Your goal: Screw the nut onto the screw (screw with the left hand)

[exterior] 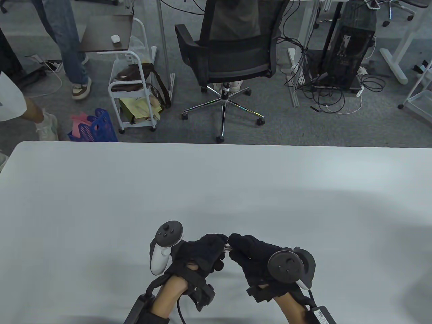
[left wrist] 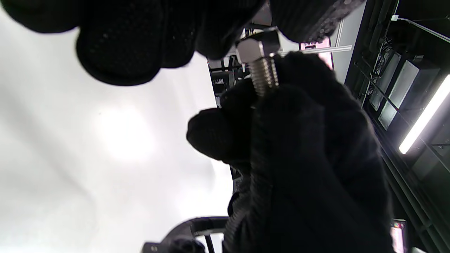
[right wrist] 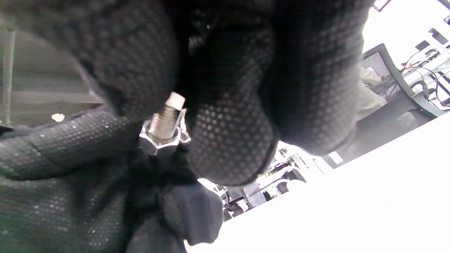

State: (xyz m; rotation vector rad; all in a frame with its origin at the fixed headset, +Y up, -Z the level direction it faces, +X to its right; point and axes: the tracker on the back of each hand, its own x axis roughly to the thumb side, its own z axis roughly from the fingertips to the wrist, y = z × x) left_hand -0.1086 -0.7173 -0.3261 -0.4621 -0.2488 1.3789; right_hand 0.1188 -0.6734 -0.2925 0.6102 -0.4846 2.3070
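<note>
Left hand [exterior: 206, 251]: pinches nut [left wrist: 250, 50]
Right hand [exterior: 251, 254]: pinches screw [left wrist: 264, 75], nut threaded on
Writing: none readable

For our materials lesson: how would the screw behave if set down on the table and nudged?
The screw looks like rigid metal, so probably stiff and heavy for its size. Its round threaded shank would likely roll, though the hex nut on it might stop that.

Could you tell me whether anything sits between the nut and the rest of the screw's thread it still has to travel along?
Nothing separate does. The nut is already on the screw, pinched by the left hand. Bare thread follows, until the right hand gripping the shaft covers it.
</note>
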